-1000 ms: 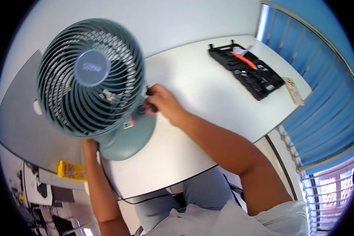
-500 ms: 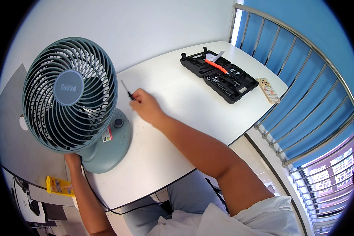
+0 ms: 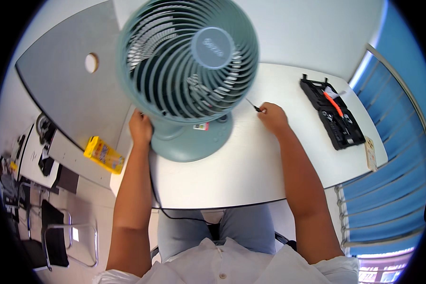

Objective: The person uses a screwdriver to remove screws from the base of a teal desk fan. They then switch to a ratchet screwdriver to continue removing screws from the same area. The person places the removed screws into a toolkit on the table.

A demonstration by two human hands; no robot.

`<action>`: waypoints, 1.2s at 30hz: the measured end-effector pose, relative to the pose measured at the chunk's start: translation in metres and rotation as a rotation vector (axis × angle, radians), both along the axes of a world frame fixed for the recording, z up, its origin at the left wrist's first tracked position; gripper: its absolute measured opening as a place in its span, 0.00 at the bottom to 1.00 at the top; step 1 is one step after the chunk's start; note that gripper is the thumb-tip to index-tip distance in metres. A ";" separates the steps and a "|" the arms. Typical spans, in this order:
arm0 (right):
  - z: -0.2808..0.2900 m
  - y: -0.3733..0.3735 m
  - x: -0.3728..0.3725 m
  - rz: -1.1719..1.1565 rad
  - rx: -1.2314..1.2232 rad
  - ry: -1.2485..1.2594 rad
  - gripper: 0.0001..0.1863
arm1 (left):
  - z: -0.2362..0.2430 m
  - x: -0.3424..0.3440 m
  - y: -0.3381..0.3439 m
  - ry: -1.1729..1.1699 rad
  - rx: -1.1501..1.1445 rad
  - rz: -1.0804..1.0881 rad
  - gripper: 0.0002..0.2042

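Note:
A grey-green desk fan [image 3: 212, 47] with a round spiral grille stands on the white table, its broad base [image 3: 189, 146] toward me. My left hand [image 3: 140, 128] is at the fan's lower left side, fingers curled against it and partly hidden behind the grille's edge. In my right hand [image 3: 273, 117], to the right of the fan, is a thin screwdriver [image 3: 258, 109] with a dark handle. Its slim metal shaft points up and left, toward the grille; whether the tip touches the fan I cannot tell.
An unfolded black tool case [image 3: 338, 130] with sockets and an orange flexible shaft [image 3: 333, 104] lies at the right. Beside it is a patterned phone-like object [image 3: 370, 154]. A yellow packet [image 3: 104, 155] sits at the left. A dark cord [image 3: 157, 196] drops over the table's front edge.
My view has swung left, so the fan and tool case appear farther right. The fan's head now faces more to the right. My right hand still holds the screwdriver; my left stays at the fan.

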State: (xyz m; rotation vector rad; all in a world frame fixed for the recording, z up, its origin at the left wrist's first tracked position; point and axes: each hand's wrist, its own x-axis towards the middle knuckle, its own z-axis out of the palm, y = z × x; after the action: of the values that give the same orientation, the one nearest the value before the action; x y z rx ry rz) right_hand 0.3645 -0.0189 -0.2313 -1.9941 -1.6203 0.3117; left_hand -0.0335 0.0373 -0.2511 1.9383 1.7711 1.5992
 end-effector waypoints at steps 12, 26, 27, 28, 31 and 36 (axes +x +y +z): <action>-0.015 -0.002 0.013 -0.024 0.038 -0.187 0.08 | 0.015 -0.008 0.004 -0.763 -0.086 -0.140 0.18; 0.042 -0.006 0.159 -0.485 0.176 -0.291 0.15 | 0.012 -0.006 -0.003 -0.293 0.063 -0.191 0.19; 0.047 -0.011 0.186 -0.576 0.139 -0.452 0.14 | 0.006 -0.011 0.002 -0.174 0.125 -0.148 0.21; 0.056 -0.017 0.185 -0.668 0.062 -0.494 0.14 | 0.007 -0.019 0.000 -0.076 0.155 -0.045 0.22; 0.048 -0.034 0.232 -0.738 -0.105 -0.561 0.14 | 0.019 -0.008 -0.005 0.056 0.183 0.063 0.25; 0.031 -0.028 0.241 -0.712 -0.127 -0.604 0.12 | 0.028 -0.010 -0.011 0.090 0.299 0.114 0.24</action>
State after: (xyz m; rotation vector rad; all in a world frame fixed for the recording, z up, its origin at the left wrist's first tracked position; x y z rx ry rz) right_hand 0.6058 -0.0471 -0.2007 -2.7723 -1.0729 -0.5115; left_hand -0.0430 0.0267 -0.2234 2.0963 1.7927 1.9424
